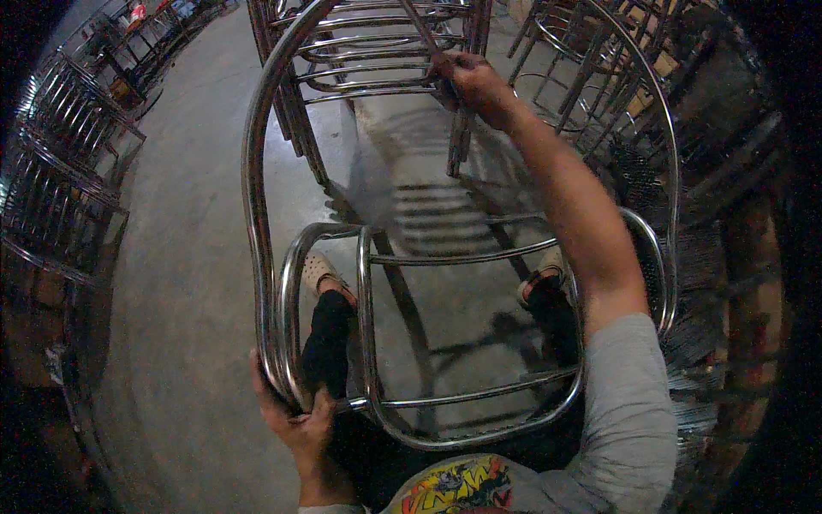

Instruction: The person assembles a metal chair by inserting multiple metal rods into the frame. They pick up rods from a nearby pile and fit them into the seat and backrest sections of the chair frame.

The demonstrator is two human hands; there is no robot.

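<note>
A shiny bent-tube metal chair frame (370, 321) stands tilted in front of my body, its big curved tube arching up past the top edge. My left hand (295, 420) is closed round the bent tubes at its lower left corner. Stretched out through the frame's upper part, my right hand (475, 86) is closed on a thin dark bar (418, 24) that runs up out of the picture. Whether that bar belongs to the frame I cannot tell. Behind my right hand stands a stack of metal chair frames (368, 81) with several cross tubes.
More slatted metal frames (64, 188) line the left side. Stool frames with round rings (556, 43) stand at the back right. A dark heap of metal parts (685, 283) lies along the right. My feet in light clogs (321, 272) are on the grey concrete floor (184, 283).
</note>
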